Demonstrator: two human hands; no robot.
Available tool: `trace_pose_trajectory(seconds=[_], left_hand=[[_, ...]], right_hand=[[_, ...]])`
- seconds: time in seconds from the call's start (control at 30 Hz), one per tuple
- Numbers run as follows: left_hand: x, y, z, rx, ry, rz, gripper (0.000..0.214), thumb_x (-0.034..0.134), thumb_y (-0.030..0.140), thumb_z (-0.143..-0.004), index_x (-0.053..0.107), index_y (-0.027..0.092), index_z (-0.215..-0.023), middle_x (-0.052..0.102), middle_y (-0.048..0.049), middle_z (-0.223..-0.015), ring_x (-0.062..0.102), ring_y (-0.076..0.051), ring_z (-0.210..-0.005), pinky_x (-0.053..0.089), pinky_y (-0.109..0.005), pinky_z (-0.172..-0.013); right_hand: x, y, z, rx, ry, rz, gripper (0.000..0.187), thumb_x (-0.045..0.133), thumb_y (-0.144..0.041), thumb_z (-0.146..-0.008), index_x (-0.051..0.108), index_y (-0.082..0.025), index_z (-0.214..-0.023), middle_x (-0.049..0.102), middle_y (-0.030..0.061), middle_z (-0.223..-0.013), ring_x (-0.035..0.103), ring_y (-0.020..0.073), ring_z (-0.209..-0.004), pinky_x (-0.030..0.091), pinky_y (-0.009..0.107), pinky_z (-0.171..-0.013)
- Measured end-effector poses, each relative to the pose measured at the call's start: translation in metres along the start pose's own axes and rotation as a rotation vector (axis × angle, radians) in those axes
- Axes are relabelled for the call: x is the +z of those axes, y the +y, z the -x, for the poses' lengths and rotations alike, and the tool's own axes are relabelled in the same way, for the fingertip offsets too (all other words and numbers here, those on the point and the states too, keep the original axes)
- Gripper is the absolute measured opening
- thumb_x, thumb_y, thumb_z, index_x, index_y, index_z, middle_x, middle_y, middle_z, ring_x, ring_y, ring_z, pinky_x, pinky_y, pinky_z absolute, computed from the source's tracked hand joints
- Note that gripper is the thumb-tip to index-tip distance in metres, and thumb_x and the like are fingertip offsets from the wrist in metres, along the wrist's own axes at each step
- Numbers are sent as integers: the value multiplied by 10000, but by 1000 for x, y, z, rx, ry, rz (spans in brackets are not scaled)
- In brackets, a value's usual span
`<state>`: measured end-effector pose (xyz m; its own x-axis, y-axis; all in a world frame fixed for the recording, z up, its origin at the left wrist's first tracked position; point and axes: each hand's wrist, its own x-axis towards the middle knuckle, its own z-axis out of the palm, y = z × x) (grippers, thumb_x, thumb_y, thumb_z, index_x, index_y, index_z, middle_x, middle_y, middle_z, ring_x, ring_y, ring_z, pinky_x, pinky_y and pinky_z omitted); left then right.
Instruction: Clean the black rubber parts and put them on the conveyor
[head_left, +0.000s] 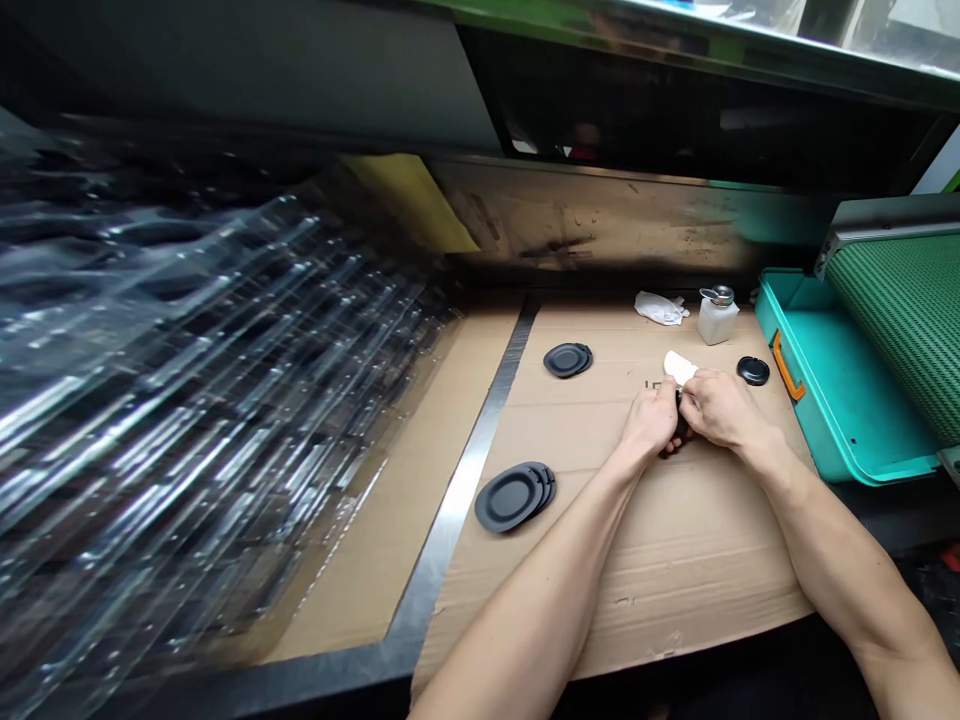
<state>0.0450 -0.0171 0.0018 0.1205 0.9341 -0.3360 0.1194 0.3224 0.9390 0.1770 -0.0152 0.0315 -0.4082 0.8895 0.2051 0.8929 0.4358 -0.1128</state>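
Note:
My left hand (pixel 649 418) is closed around a small black part (pixel 682 418), mostly hidden between my two hands. Close beside it, my right hand (pixel 721 406) is closed too, its fingertips at a white cloth or paper piece (pixel 678 367) that sticks out above the hands. Nearby lies a round black part (pixel 753 371). To the left are two overlapping groups of flat black oval pieces, a far one (pixel 567 360) and a nearer one (pixel 515 497), each piece with a raised rim.
A white bottle with a metal top (pixel 718 316) and a crumpled white wipe or bag (pixel 660 308) stand at the back. On the right is a teal bin (pixel 847 440) beside a green conveyor belt (pixel 907 290). Stacked clear plastic trays (pixel 225 420) fill the left. Cardboard (pixel 645 600) covers the bench.

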Motion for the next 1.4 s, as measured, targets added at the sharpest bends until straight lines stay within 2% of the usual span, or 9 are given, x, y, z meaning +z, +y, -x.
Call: trace_pose_trajectory(seconds=[0.23,0.47,0.83,1.0,1.07,1.13,1.2,1.3,1.4], left_hand=[[1,2,-2,-37,-5,78,542,399,507,-976,647,149,-652,603,-95,-463,499,-160,-310,326,-235,-294],[-27,21,-4,-398,-247,860,493,233,379,-1024,604,63,-950,623,-107,-644,504,-84,-417,393,-137,-349],[-34,23,-1,-486,-275,1036,516,240,405,-1033,593,30,-1071,618,-119,-716,512,-84,-470,437,-134,-377],[-36,23,2,-299,-362,990,580,237,486,-1036,617,56,-1119,661,-138,-792,601,-111,-558,479,-162,-456],[-33,23,5,-145,-360,940,520,378,528,-1010,601,101,-1205,700,-147,-909,674,-146,-682,514,-188,-532],[-28,23,9,55,-207,828,534,658,470,-898,543,159,-1316,717,-127,-1018,710,-168,-806,541,-211,-644],[-20,22,15,239,23,640,781,854,315,-727,473,225,-1403,716,-95,-1101,715,-176,-921,547,-227,-767],[-11,24,25,381,250,329,883,886,207,-652,466,278,-1425,681,-99,-1242,665,-224,-1132,542,-260,-881],[-9,26,32,432,312,182,796,845,206,-703,485,271,-1410,635,-123,-1338,598,-262,-1247,544,-288,-901]], right_hand=[[4,2,1,57,36,-46,213,546,-238,-908,702,-191,-770,706,89,-836,606,214,-820,372,294,-669],[12,17,-1,185,343,-111,275,507,-289,-928,690,-193,-747,693,71,-792,581,203,-779,356,305,-704],[17,32,-4,259,284,-74,330,481,-340,-911,651,-194,-669,670,71,-712,562,195,-713,319,298,-656],[14,30,-3,280,255,-81,318,482,-320,-899,621,-200,-639,662,59,-687,548,179,-671,307,293,-641],[12,30,-3,289,247,-85,321,479,-319,-898,620,-202,-634,666,58,-678,556,179,-666,306,290,-633],[11,30,-2,305,247,-91,327,473,-324,-900,625,-204,-637,671,57,-669,566,181,-659,315,284,-628],[10,30,-2,328,245,-105,330,467,-332,-902,633,-206,-646,678,54,-666,576,181,-651,332,276,-628],[11,33,-2,352,238,-127,331,462,-343,-905,647,-209,-666,691,54,-674,593,184,-654,360,268,-633],[13,36,-3,361,243,-120,319,467,-351,-899,661,-208,-689,702,66,-692,608,193,-667,374,270,-641]])
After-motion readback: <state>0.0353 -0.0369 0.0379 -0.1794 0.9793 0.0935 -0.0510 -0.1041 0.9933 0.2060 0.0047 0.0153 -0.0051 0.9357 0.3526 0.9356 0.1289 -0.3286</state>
